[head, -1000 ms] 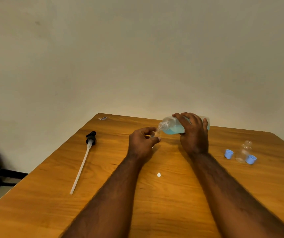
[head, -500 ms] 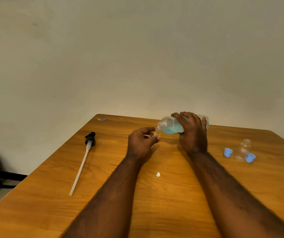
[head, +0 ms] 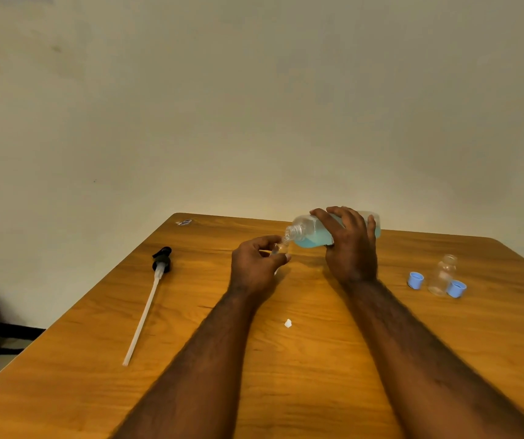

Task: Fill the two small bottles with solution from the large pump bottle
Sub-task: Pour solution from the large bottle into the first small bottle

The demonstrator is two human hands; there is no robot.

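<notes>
Head view: right fingers (head: 343, 217) grip the tilted large bottle (head: 313, 237), left fingers (head: 267, 239) pinch a small bottle (head: 281, 247) under its mouth; tip slowly.

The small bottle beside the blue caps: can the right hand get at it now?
Probably not yet: the right hand grips the tilted large bottle. Otherwise nothing lies between it and that small bottle.

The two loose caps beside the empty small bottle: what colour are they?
Light blue caps, seen in the head view.
</notes>
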